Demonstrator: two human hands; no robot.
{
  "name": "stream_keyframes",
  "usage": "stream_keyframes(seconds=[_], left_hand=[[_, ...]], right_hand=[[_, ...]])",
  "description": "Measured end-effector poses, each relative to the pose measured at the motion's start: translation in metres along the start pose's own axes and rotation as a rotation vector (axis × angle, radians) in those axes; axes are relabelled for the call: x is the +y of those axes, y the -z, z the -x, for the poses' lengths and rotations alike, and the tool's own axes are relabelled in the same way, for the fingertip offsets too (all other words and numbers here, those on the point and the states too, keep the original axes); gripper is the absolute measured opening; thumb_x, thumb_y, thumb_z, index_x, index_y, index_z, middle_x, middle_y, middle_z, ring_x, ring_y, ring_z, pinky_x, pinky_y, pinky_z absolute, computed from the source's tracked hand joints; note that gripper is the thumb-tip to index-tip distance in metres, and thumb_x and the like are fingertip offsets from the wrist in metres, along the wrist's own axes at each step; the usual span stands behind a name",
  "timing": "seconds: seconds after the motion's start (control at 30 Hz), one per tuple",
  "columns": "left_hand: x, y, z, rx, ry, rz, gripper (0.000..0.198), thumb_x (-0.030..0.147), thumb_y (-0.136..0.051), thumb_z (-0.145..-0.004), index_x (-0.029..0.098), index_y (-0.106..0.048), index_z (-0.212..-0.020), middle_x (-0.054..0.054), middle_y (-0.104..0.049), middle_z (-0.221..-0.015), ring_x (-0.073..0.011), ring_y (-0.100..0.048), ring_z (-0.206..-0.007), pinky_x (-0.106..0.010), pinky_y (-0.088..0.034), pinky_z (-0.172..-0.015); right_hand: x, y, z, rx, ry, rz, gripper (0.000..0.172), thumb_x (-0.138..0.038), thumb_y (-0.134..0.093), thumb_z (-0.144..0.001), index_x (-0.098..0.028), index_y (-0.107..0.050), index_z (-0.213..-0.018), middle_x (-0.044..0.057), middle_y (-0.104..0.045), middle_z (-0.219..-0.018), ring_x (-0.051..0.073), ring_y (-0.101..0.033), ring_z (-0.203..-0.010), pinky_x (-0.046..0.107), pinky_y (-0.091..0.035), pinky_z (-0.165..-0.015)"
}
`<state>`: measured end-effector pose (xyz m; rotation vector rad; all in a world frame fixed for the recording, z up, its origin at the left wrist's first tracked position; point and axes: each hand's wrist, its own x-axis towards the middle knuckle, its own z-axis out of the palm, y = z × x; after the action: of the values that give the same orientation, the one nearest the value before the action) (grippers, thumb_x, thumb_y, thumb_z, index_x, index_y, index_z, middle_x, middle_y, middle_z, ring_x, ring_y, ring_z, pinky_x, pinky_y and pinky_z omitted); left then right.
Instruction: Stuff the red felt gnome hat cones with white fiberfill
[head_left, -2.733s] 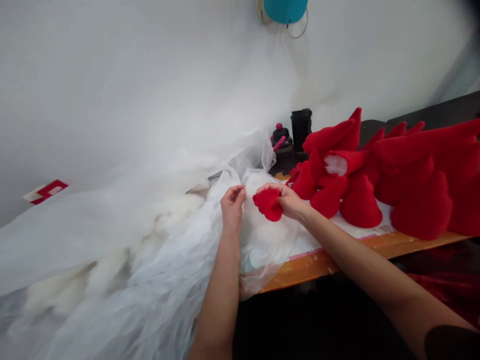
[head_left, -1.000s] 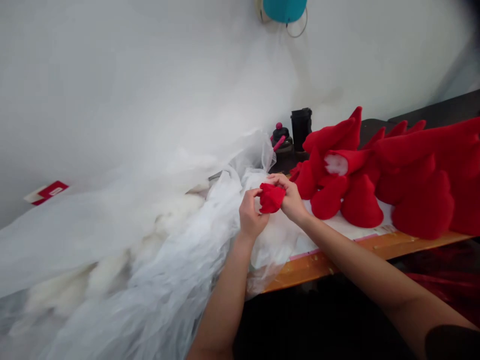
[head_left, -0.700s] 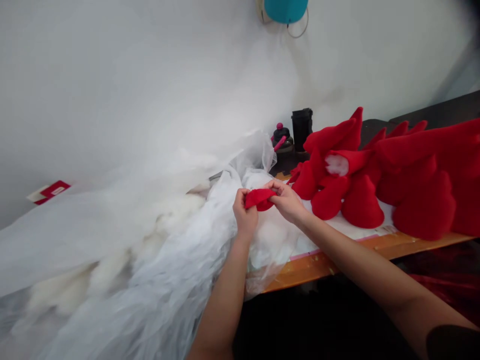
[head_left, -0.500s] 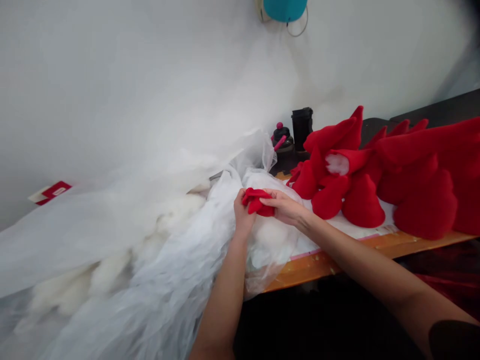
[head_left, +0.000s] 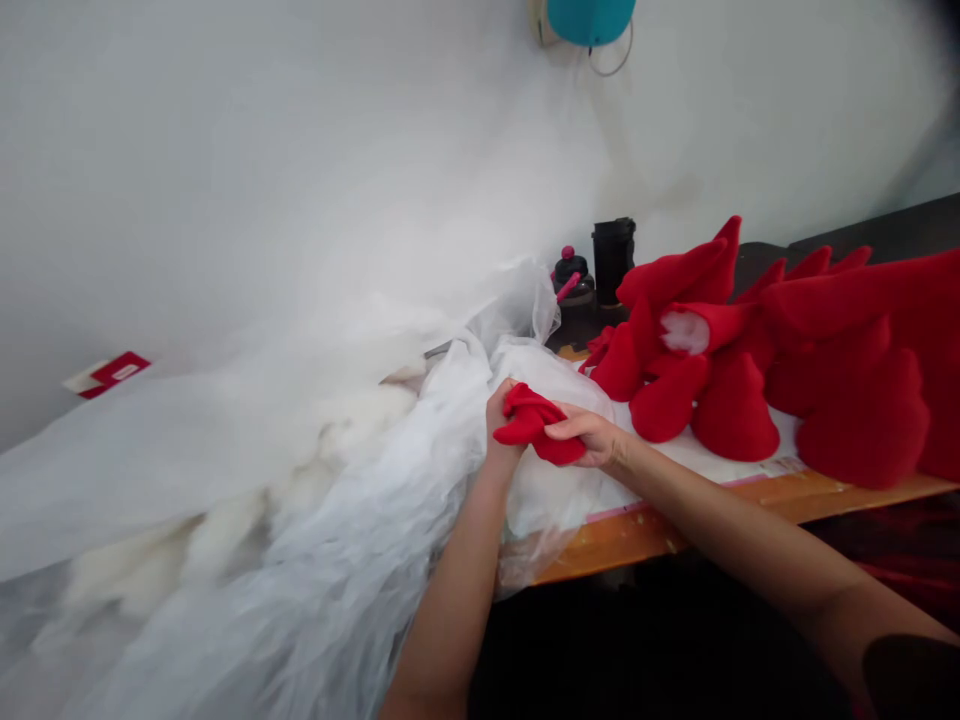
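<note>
Between my two hands is a small piece of soft red fabric (head_left: 534, 420), bunched up with a pointed fold toward the left. My left hand (head_left: 504, 432) is closed round its left side, the fingers mostly hidden behind the cloth. From the right, my right hand (head_left: 589, 435) grips it with the thumb lying on top. Below and behind the hands is a clear plastic bag (head_left: 547, 500) with white stuffing. To the right stand several stuffed red cone shapes (head_left: 735, 410); one red piece (head_left: 720, 322) lies sideways, white filling showing at its open end.
A large plastic sack of white stuffing (head_left: 360, 480) spreads across the left. Behind the hands are a black cup (head_left: 613, 262) and a dark bottle with pink parts (head_left: 572, 275). The wooden table edge (head_left: 630, 540) runs along the front. A turquoise object (head_left: 590, 18) hangs on the wall.
The red fabric has been turned and spread a little, so more of it shows between my hands. Both hands still hold it. The whole view has shifted slightly.
</note>
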<state>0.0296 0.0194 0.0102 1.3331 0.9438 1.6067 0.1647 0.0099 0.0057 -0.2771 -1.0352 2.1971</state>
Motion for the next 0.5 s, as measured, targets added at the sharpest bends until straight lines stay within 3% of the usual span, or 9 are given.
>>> stream_keyframes(seconds=[0.1,0.17,0.27,0.33,0.4,0.5], left_hand=[[0.000,-0.001,0.002,-0.034,0.023,0.013,0.043,0.038,-0.067,-0.081,0.021,-0.035,-0.057,0.004,-0.032,-0.054,-0.0090,-0.028,-0.051,-0.027,-0.026,-0.049],[-0.002,0.000,0.001,-0.053,0.054,0.024,0.042,0.037,-0.070,-0.079,0.021,-0.038,-0.058,0.004,-0.035,-0.055,-0.0089,-0.032,-0.052,-0.027,-0.029,-0.050],[-0.003,0.006,-0.003,-0.040,0.148,0.107,0.033,0.037,-0.067,-0.082,0.020,-0.045,-0.064,0.002,-0.045,-0.059,-0.0106,-0.044,-0.054,-0.027,-0.040,-0.055],[-0.001,0.012,-0.006,-0.018,0.196,0.188,0.024,0.039,-0.060,-0.085,0.020,-0.052,-0.074,-0.001,-0.056,-0.068,-0.0140,-0.056,-0.061,-0.030,-0.049,-0.063],[0.005,0.016,-0.007,0.018,0.185,0.243,0.023,0.042,-0.054,-0.086,0.020,-0.057,-0.087,-0.005,-0.066,-0.083,-0.0191,-0.066,-0.075,-0.036,-0.054,-0.075],[0.017,0.017,-0.004,0.132,0.046,0.239,0.035,0.049,-0.048,-0.085,0.020,-0.063,-0.100,-0.011,-0.070,-0.106,-0.0256,-0.069,-0.097,-0.042,-0.054,-0.088]], right_hand=[[0.001,-0.002,0.002,-0.030,-0.044,0.005,0.039,-0.027,-0.084,-0.060,-0.018,-0.061,-0.090,-0.007,-0.051,-0.055,0.005,-0.034,-0.040,0.017,-0.027,-0.036],[0.001,-0.006,0.000,0.005,-0.029,0.010,0.037,-0.025,-0.082,-0.062,-0.018,-0.062,-0.092,-0.006,-0.054,-0.059,0.006,-0.040,-0.043,0.017,-0.031,-0.038],[0.001,-0.015,-0.007,0.087,0.094,-0.005,0.043,-0.020,-0.083,-0.062,-0.021,-0.065,-0.101,0.000,-0.066,-0.083,0.011,-0.061,-0.069,0.019,-0.049,-0.058],[0.000,-0.018,-0.012,0.142,0.156,-0.013,0.045,-0.020,-0.083,-0.062,-0.021,-0.067,-0.104,0.002,-0.069,-0.095,0.014,-0.064,-0.084,0.021,-0.052,-0.071],[-0.002,-0.017,-0.016,0.205,0.189,-0.015,0.042,-0.024,-0.083,-0.065,-0.021,-0.067,-0.103,0.002,-0.069,-0.094,0.014,-0.064,-0.084,0.022,-0.052,-0.073],[-0.004,-0.010,-0.019,0.293,0.268,-0.003,0.035,-0.034,-0.080,-0.073,-0.021,-0.065,-0.101,0.002,-0.068,-0.090,0.014,-0.063,-0.079,0.022,-0.051,-0.070]])
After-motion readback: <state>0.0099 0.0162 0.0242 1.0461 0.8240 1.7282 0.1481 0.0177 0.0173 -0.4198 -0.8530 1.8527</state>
